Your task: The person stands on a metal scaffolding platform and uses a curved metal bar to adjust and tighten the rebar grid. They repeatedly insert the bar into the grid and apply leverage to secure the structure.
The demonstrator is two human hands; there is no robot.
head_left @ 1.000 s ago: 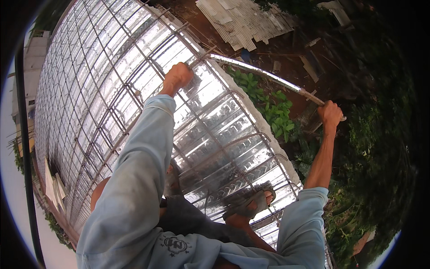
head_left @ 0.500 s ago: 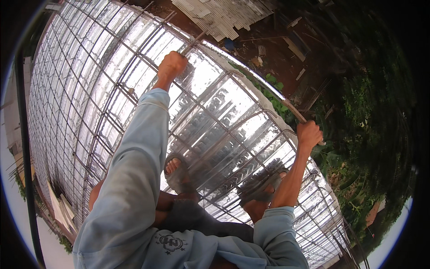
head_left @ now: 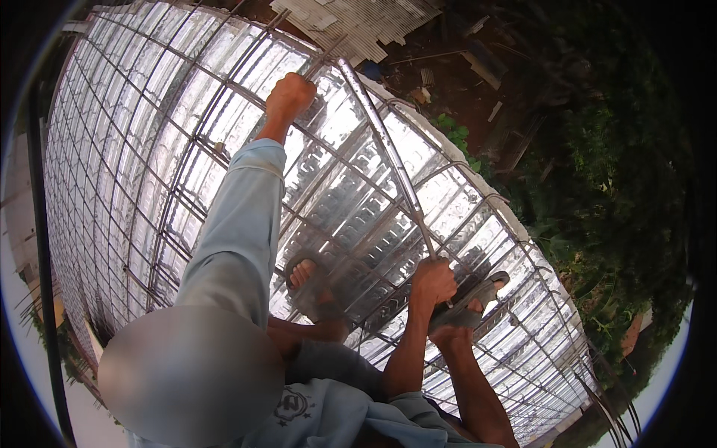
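Note:
My left hand is closed on a steel bar in the rebar mesh, high up in the middle of the view. My right hand grips the lower, rusty rod-like end of a long silvery bar tool, which slants up to the rebar just right of my left hand. The mesh lies over shiny ribbed metal decking, with hooked bar ends along its right edge. My sandaled feet are on the mesh and decking below my hands. A blurred oval hides part of the lower left.
A rough concrete edge borders the decking at the right. Beyond it, far below, are brown ground, corrugated sheets, scrap boards and dense plants. A dark vertical bar and building parts show at the far left.
My right hand has swung left and down from outside the deck edge to over the mesh, bringing the bar tool with it. My left hand stays gripping, slightly higher in the picture.

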